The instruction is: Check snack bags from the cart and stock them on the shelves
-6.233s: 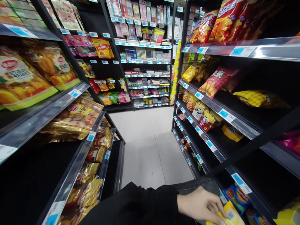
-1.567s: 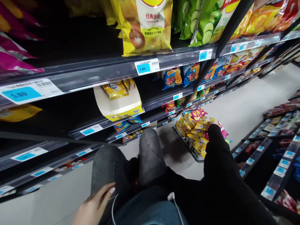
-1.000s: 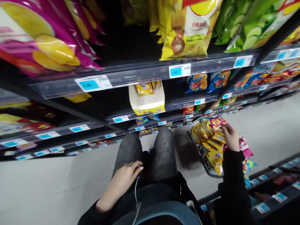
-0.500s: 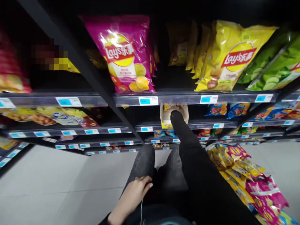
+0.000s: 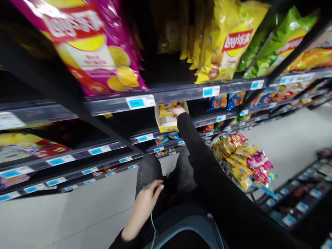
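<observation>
My right hand [image 5: 178, 110] reaches into a cream and yellow open-topped carton [image 5: 168, 129] on the second shelf down. Its fingers are closed at a small yellow snack packet [image 5: 164, 111] toward the back of the carton; the fingertips are partly hidden. The front part inside the carton shows its pale floor. My left hand [image 5: 145, 202] rests on my left thigh, holding nothing, with thumb and fingers loosely apart. A thin white cord hangs beside that wrist.
Above the carton stand large crisp bags: a purple one [image 5: 95, 52], a yellow one [image 5: 228, 41] and a green one [image 5: 282, 45]. To my right, a container heaped with yellow and pink snack bags [image 5: 243, 159] stands by my arm. A black shelf upright [image 5: 103, 124] slants down on the left.
The view has turned and moved closer to the shelf, so my right hand now shows inside the carton. My left hand stays on my thigh.
</observation>
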A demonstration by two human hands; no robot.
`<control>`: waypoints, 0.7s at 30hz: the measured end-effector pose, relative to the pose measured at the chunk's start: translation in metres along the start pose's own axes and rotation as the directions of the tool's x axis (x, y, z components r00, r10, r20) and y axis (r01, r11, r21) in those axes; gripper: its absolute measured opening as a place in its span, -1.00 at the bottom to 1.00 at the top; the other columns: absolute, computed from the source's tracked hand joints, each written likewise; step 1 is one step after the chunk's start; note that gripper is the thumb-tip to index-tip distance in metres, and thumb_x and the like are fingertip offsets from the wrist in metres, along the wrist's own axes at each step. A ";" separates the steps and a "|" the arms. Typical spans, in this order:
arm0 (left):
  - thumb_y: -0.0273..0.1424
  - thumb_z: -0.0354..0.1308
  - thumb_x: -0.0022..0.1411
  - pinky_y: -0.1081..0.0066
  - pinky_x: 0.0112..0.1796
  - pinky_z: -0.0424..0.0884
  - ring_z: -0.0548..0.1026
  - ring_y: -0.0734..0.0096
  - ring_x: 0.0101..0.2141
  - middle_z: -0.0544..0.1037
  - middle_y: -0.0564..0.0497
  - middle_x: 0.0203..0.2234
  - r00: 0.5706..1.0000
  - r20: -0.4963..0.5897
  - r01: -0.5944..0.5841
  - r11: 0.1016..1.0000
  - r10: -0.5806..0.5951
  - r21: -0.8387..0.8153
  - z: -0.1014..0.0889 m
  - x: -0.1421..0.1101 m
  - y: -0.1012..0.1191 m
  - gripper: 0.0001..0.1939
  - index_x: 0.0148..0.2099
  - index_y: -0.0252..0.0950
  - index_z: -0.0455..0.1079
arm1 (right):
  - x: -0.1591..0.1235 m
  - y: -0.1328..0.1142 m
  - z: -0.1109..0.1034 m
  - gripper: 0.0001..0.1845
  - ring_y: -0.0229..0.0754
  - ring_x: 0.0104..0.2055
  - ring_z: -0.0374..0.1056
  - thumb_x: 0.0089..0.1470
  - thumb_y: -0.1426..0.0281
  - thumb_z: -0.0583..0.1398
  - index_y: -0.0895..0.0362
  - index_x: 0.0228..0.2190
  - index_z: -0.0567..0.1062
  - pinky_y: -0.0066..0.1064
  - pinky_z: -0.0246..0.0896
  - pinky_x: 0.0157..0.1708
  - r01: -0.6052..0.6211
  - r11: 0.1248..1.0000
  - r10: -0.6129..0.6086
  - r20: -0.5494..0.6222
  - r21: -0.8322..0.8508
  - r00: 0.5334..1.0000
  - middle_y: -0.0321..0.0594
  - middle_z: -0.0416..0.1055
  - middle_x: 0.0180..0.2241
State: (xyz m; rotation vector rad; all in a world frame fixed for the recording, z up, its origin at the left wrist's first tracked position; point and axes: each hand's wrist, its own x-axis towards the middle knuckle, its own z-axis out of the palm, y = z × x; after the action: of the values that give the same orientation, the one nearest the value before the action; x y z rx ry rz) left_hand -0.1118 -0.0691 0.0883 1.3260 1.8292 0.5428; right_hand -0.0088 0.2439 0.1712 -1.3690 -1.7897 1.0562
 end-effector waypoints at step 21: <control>-0.40 0.36 -0.04 0.52 -0.27 0.50 0.53 0.32 -0.17 0.49 -0.04 0.00 0.982 0.176 0.187 0.415 -0.065 -0.890 0.022 -0.010 0.065 -0.30 0.17 -0.07 0.26 | -0.264 0.091 -0.055 -0.57 -0.14 -0.07 0.33 0.18 0.22 0.08 0.05 0.06 0.29 -0.26 0.31 -0.09 0.054 0.912 -0.161 0.235 0.406 0.959 -0.12 0.34 -0.10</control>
State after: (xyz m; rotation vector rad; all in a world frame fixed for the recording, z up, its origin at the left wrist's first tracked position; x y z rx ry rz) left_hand -0.0545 -0.0574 0.1265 0.4155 1.1445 1.1420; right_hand 0.1455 0.0125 0.1114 -0.9045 -1.6856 1.5003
